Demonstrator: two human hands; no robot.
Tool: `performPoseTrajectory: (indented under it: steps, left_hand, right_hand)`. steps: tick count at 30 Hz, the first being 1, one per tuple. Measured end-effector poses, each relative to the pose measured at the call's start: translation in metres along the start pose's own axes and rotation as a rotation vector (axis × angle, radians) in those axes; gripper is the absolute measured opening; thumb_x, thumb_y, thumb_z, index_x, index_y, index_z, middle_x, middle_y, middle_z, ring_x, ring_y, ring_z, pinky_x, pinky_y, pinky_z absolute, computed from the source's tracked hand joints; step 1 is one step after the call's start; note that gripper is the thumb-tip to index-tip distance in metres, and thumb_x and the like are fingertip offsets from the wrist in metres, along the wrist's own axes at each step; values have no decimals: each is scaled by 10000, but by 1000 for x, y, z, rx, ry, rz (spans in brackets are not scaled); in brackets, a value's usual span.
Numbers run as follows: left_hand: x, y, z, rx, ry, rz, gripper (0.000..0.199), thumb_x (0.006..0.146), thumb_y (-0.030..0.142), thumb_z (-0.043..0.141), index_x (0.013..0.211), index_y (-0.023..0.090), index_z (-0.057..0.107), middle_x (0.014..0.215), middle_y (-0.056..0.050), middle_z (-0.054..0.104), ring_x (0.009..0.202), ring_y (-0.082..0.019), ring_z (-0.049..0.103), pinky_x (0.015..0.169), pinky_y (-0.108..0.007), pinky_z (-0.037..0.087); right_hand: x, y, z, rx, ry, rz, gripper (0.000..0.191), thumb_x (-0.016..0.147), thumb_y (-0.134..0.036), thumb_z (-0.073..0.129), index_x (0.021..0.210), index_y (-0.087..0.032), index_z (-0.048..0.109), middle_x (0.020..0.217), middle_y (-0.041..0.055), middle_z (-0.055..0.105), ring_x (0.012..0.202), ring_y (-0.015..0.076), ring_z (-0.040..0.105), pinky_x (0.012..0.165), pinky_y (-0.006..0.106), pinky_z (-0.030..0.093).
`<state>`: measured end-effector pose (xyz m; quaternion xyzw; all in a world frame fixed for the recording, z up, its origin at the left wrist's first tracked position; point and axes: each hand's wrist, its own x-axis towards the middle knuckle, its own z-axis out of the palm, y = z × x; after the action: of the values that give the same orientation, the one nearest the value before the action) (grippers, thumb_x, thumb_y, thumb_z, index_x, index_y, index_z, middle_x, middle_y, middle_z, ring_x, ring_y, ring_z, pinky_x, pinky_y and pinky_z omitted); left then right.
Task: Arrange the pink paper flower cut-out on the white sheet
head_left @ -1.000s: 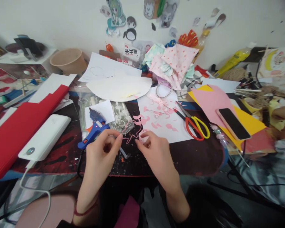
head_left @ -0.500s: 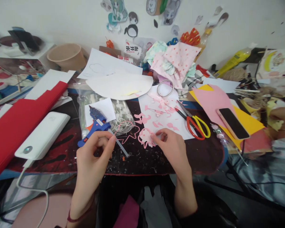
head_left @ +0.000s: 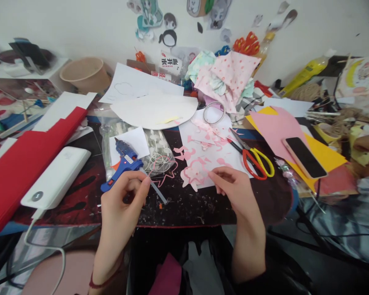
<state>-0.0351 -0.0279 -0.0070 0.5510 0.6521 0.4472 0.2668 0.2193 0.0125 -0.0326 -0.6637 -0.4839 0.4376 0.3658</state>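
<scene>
right hand (head_left: 232, 186) pinching a pink paper cutout (head_left: 193, 173) by its edge, left hand (head_left: 119, 203) curled by the blue glue gun (head_left: 125, 164), can't tell if it's holding anything

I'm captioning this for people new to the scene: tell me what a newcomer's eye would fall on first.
Probably the long red sheet, slanting across the left side of the view beside a white power bank. Next might come the blue glue gun just beyond the left hand, then the scissors with red and yellow handles, beyond the right hand and right of the pink paper cut-outs.
</scene>
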Motion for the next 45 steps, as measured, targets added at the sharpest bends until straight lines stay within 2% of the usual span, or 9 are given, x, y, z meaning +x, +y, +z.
performPoseTrajectory:
  steps: [4,6,8,12,15,25,45]
  left_hand:
    - [0,3,3,-16,3,-12,82,943,309,661,939,229,646,559,92,514,523,-61,460,567,-195,374]
    - [-1,6,3,-13,3,-17,84,942,312,663,935,230,646,552,91,515,520,-65,465,560,-197,373]
    - [-1,8,3,-1,0,-10,82,940,309,664,932,230,646,545,90,519,519,-68,471,557,-200,376]
    - [0,8,3,1,4,0,86,942,308,663,916,227,648,540,90,514,516,-68,464,559,-202,375]
    - [0,6,5,-26,4,-12,86,949,311,658,917,232,646,543,90,507,515,-67,456,553,-204,366]
    - [0,5,9,-61,-42,-20,76,957,301,652,920,235,642,562,84,504,526,-70,453,553,-214,358]
    - [1,8,12,23,-85,15,77,948,284,641,904,221,642,558,81,493,531,-82,458,565,-218,374]
  right_hand:
    - [-13,-2,8,430,-53,76,313,733,-467,795,793,-174,706,509,-57,528,395,59,414,399,218,262]
    - [-16,-2,13,492,-61,138,324,718,-460,816,772,-162,701,482,-60,519,350,46,392,360,202,203]
    - [-17,0,18,441,-27,165,318,728,-448,813,758,-154,695,452,-57,519,326,47,399,340,189,191]
    - [-16,6,25,312,53,164,271,756,-398,792,751,-147,689,454,-36,562,338,63,466,340,170,279]
    - [-15,7,25,269,67,173,260,758,-383,785,753,-143,686,475,-22,591,349,74,500,336,167,309]
    - [-8,6,16,180,-34,198,264,775,-390,752,817,-134,704,471,-20,592,346,91,518,327,171,329]
    - [-8,6,18,109,-8,191,270,792,-416,738,800,-148,699,456,-29,590,326,92,521,302,159,334]
